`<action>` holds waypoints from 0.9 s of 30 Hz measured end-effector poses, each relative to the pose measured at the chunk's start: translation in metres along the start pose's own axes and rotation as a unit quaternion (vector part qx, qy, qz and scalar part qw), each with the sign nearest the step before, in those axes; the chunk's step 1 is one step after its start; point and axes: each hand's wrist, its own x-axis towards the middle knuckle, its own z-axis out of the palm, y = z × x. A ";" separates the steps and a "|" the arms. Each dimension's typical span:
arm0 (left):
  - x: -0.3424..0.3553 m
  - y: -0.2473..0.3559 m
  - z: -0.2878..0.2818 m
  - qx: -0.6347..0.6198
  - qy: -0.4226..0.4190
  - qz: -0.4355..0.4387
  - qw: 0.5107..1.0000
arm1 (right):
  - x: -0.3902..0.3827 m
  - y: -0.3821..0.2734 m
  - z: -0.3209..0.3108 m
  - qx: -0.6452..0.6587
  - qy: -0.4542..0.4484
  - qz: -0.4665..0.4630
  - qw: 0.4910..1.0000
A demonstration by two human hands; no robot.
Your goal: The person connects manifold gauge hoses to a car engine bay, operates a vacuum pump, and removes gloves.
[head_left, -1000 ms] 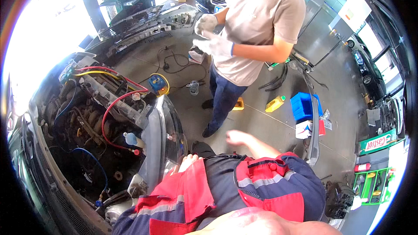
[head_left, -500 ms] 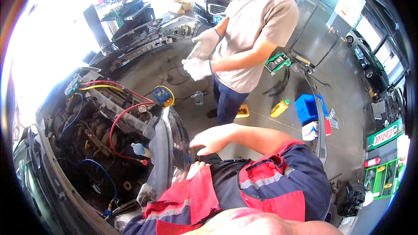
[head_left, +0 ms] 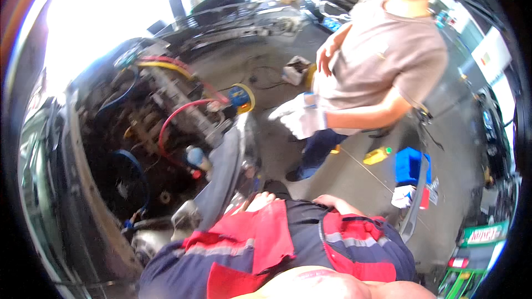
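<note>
My left hand point(head_left: 261, 201) rests low at the front of my body beside the grey bumper edge point(head_left: 217, 169), its fingertips showing, apparently apart and holding nothing visible. My right hand point(head_left: 327, 200) is at my waist by the red and navy jacket point(head_left: 354, 238), its fingers mostly hidden. Left of me lies an open engine bay point(head_left: 133, 133), with red, yellow and blue hoses point(head_left: 180, 109) and a pale blue-capped container point(head_left: 197, 158).
A co-worker point(head_left: 388, 61) stands ahead with one bare hand and white gloves at the other point(head_left: 296, 116). On the floor are a blue-and-yellow device point(head_left: 240, 98), a yellow jug point(head_left: 378, 155) and a blue bin point(head_left: 407, 163). A detached front-end part point(head_left: 233, 27) lies behind.
My right hand has dropped back from the bumper toward my waist. The co-worker has turned, and one hand is now out of its glove. The view has swung and blurred.
</note>
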 end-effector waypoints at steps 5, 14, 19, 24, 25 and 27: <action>0.008 -0.014 0.036 -0.014 0.038 0.000 0.999 | 0.003 0.001 -0.013 0.121 0.017 -0.073 0.990; 0.000 -0.016 0.033 -0.015 0.020 -0.003 1.000 | 0.020 0.000 0.002 0.003 -0.023 -0.060 0.998; 0.002 -0.021 0.039 -0.019 0.039 0.013 0.999 | 0.036 0.017 0.004 -0.095 0.039 -0.105 0.989; 0.006 -0.020 0.042 -0.011 0.063 0.008 0.998 | -0.061 -0.044 0.013 0.066 0.084 -0.218 0.970; 0.008 -0.021 0.041 -0.011 0.067 0.006 0.998 | -0.069 -0.045 0.015 0.079 0.087 -0.240 0.964; 0.008 -0.019 0.042 -0.014 0.078 -0.002 0.997 | -0.068 -0.045 0.013 0.096 0.076 -0.230 0.966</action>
